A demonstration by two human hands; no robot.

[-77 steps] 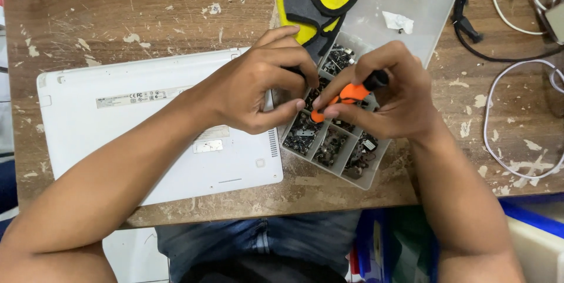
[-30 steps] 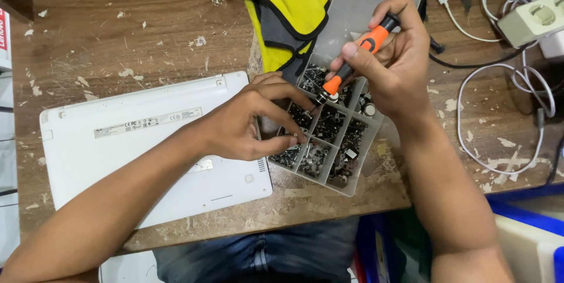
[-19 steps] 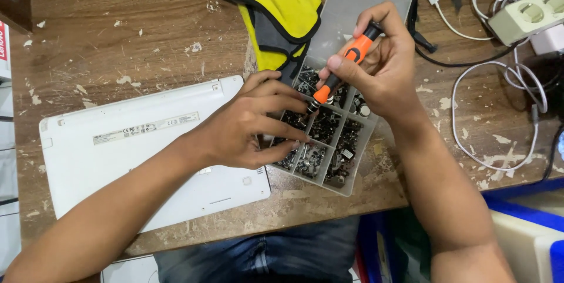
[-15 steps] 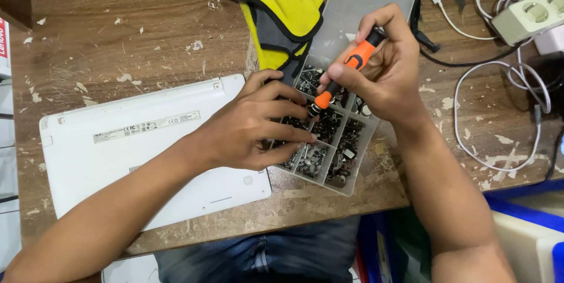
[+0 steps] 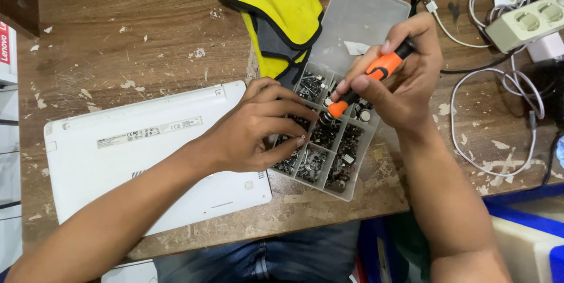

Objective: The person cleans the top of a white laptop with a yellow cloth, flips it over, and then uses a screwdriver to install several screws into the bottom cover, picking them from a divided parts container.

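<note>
- Head view: the right hand [image 5: 405,80] is closed around an orange screwdriver [image 5: 367,80], thumb and fingers pinching the handle. The tool's long axis slants from upper right, where its black cap sits against the palm, down to lower left, where the tip points into the parts box [image 5: 335,142].
- The tip end sits just over the middle compartments of the box, close to the left hand's fingertips [image 5: 302,140]; the tip itself is too small to make out.
- The left hand [image 5: 252,130] reaches in from the left, fingers curled and narrow, dipping into the left-side compartments among the small dark screws [image 5: 320,136]. Whether a screw is pinched between those fingers cannot be told.
- Of the two, the left hand is nearer the screws; the right hand stays above and to the right of them, behind the tool.
- The box lies near the front edge of the wooden table [image 5: 117,42], its clear lid [image 5: 358,18] folded open toward the far edge.
- A white laptop [image 5: 147,159], turned underside up, lies just left of the box, under the left forearm, along the front edge.
- A yellow cloth [image 5: 270,12] lies beyond the box, touching its far left corner.
- Toward the far right corner, a white power strip [image 5: 529,21] and looped white cables [image 5: 499,118] lie apart from the box.
- The tabletop is scuffed, flecked with pale chips.
</note>
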